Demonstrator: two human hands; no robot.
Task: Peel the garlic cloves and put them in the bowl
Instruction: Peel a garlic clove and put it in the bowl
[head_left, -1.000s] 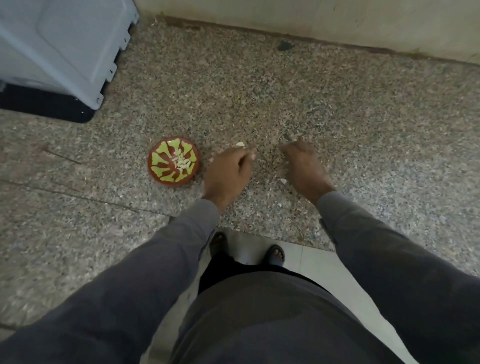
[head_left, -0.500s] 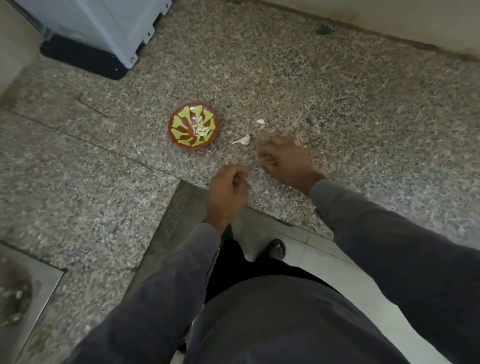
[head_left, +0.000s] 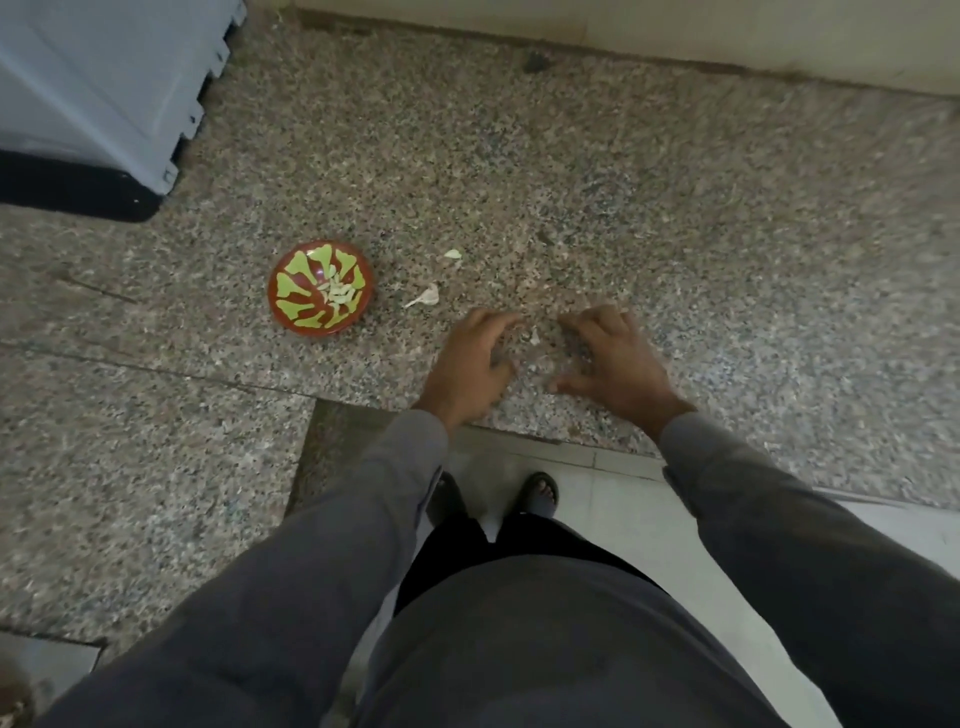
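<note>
Hands near counter edge, seemingly empty, bowl left

Grey long sleeves, grey top, blk trousers, dark sandals.

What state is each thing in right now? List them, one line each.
bowl: upright on the counter, peeled cloves inside.
garlic clove: loose on the counter, right of the bowl, untouched.
small garlic piece: lying on the counter, farther back.
left hand: fingers curled over the counter; any grip cannot be told.
right hand: fingers spread and bent, tips on the counter.
scrap: between the hands, on the counter.
</note>
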